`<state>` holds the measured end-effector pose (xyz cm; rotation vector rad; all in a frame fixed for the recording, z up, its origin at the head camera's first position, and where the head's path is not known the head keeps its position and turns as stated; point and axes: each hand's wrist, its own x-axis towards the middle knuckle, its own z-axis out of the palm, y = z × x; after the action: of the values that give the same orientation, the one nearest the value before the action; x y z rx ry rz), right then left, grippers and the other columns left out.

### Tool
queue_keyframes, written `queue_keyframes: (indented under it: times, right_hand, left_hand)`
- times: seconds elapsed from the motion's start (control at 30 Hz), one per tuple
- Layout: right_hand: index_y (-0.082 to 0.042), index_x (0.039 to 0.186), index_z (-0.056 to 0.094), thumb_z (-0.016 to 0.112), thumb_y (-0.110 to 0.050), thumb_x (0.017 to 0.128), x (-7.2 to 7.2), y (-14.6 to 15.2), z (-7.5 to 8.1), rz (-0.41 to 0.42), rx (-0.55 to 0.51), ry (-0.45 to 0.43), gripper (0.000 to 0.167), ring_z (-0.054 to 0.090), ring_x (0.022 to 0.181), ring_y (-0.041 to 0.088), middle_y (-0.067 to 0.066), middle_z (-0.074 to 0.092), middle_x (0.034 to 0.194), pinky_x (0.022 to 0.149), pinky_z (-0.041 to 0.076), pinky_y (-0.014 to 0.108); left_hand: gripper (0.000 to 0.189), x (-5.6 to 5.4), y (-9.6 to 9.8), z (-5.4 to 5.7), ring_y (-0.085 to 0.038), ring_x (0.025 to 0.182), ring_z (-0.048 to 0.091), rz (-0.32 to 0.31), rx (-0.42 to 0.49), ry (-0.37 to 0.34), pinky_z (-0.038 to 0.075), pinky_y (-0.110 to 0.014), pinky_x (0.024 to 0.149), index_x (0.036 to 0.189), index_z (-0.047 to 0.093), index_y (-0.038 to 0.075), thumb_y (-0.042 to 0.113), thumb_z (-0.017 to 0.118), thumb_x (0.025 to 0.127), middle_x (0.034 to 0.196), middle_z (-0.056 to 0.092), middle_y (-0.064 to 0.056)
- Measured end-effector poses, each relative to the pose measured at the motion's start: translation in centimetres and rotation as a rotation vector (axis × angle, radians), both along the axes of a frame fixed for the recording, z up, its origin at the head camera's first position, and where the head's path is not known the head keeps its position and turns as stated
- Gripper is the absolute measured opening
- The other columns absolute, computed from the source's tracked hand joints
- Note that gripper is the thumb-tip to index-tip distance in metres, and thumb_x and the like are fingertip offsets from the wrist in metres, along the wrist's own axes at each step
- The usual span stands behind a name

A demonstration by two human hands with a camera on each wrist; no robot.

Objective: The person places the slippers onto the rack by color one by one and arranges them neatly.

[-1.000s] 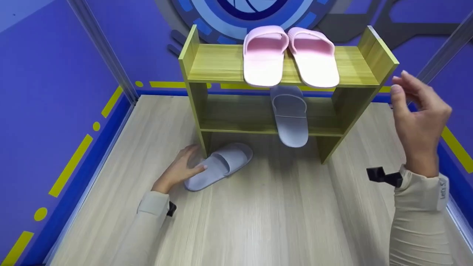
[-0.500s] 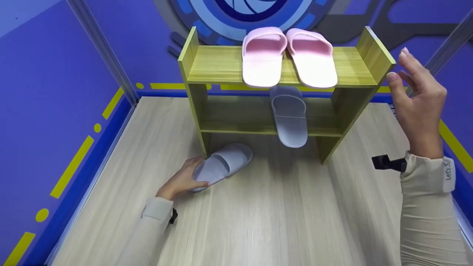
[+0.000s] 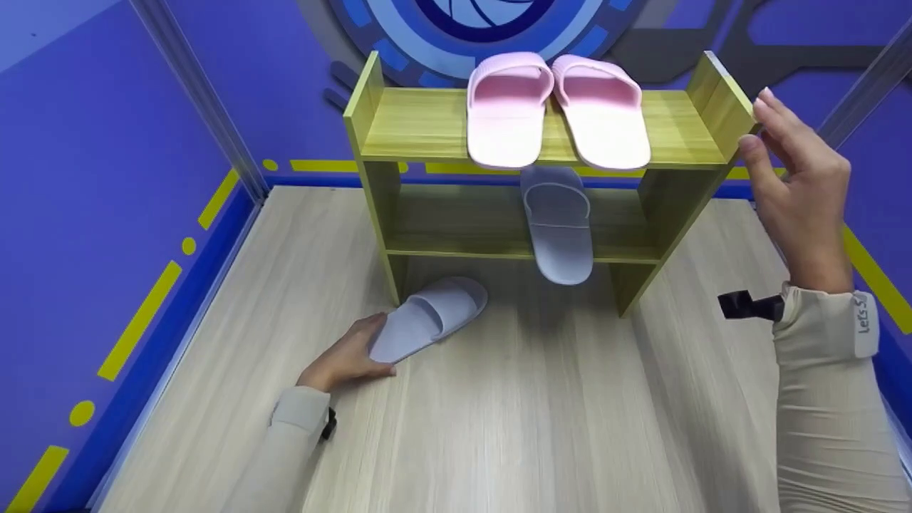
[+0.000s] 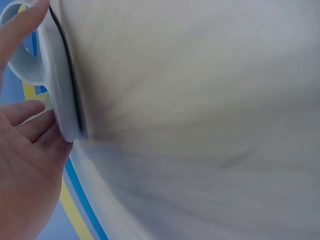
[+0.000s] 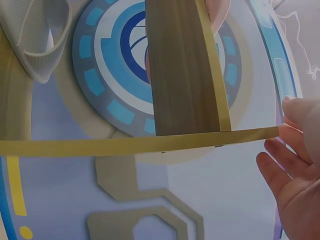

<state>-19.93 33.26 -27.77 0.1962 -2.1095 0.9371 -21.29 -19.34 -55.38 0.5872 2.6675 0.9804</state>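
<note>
A grey slide slipper (image 3: 443, 305) lies slantwise on the floor by the left foot of a wooden shoe rack (image 3: 456, 253). My left hand (image 3: 349, 356) holds its heel end, thumb along the near edge and fingers at the far edge. In the left wrist view the fingers meet the slipper's heel (image 4: 66, 117). Its mate, another grey slipper (image 3: 563, 242), hangs partly over the middle shelf's front. My right hand (image 3: 805, 189) is at the front top corner of the rack's right side panel (image 3: 727, 107), fingertips right at the panel's edge and fingers fairly straight.
Two pink slippers (image 3: 507, 128) stand side by side on the top shelf (image 3: 420, 128), heels toward me. Blue patterned walls (image 3: 92, 178) enclose the left, back and right. Pale wood-look floor (image 3: 499, 427) spreads in front of the rack.
My left hand has closed around the heel of the floor slipper, which stays about where it was. My right hand has moved up and inward to the rack's right panel.
</note>
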Motion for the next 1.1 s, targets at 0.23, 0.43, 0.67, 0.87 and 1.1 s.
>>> queue_keyframes:
  times: [0.23, 0.43, 0.67, 0.87, 1.1]
  right_hand:
    - [-0.022, 0.130, 0.059, 0.059, -0.015, 0.095, -0.3, 0.3, -0.2, -0.040, 0.011, -0.038, 0.036, 0.055, 0.125, 0.010, -0.002, 0.057, 0.138, 0.100, 0.045, 0.019]
    - [-0.020, 0.127, 0.063, 0.060, -0.011, 0.094, -0.4, 0.4, -0.3, -0.055, -0.010, -0.041, 0.035, 0.058, 0.121, 0.009, -0.003, 0.060, 0.134, 0.095, 0.047, 0.017]
    - [-0.012, 0.121, 0.067, 0.062, -0.006, 0.091, -0.3, -0.3, 0.2, -0.052, -0.068, -0.005, 0.031, 0.061, 0.116, 0.006, 0.002, 0.064, 0.128, 0.092, 0.048, 0.015]
    - [-0.008, 0.118, 0.069, 0.062, -0.006, 0.092, -0.3, -1.0, 0.1, -0.065, -0.053, 0.046, 0.028, 0.063, 0.112, 0.004, 0.002, 0.066, 0.125, 0.089, 0.049, 0.013]
    - [-0.007, 0.115, 0.071, 0.063, -0.007, 0.091, -0.6, -0.7, -0.2, -0.080, -0.034, 0.093, 0.026, 0.064, 0.109, 0.001, 0.003, 0.068, 0.121, 0.085, 0.049, 0.010]
  left_hand:
    - [0.096, -0.1, -0.3, -0.3, -0.040, 0.138, 0.036, 0.000, 0.015, 0.034, 0.030, -0.049, 0.114, 0.143, 0.036, -0.009, 0.028, 0.086, 0.069, 0.147, 0.039, -0.027]
    - [0.095, -0.1, -0.4, -0.4, -0.039, 0.137, 0.038, -0.001, 0.018, 0.053, 0.031, -0.048, 0.114, 0.143, 0.038, -0.008, 0.030, 0.086, 0.070, 0.147, 0.040, -0.026]
    - [0.093, -0.2, -0.6, -0.5, -0.040, 0.136, 0.038, -0.007, 0.050, 0.073, 0.030, -0.049, 0.114, 0.141, 0.040, -0.008, 0.029, 0.086, 0.069, 0.147, 0.040, -0.025]
    - [0.091, -0.2, -0.7, -0.3, -0.037, 0.137, 0.038, -0.013, 0.044, 0.066, 0.032, -0.048, 0.113, 0.140, 0.043, -0.007, 0.030, 0.087, 0.068, 0.149, 0.041, -0.020]
    - [0.091, -0.3, -0.8, 0.0, -0.036, 0.137, 0.039, -0.031, 0.047, 0.064, 0.033, -0.048, 0.112, 0.139, 0.045, -0.006, 0.032, 0.087, 0.068, 0.149, 0.042, -0.018]
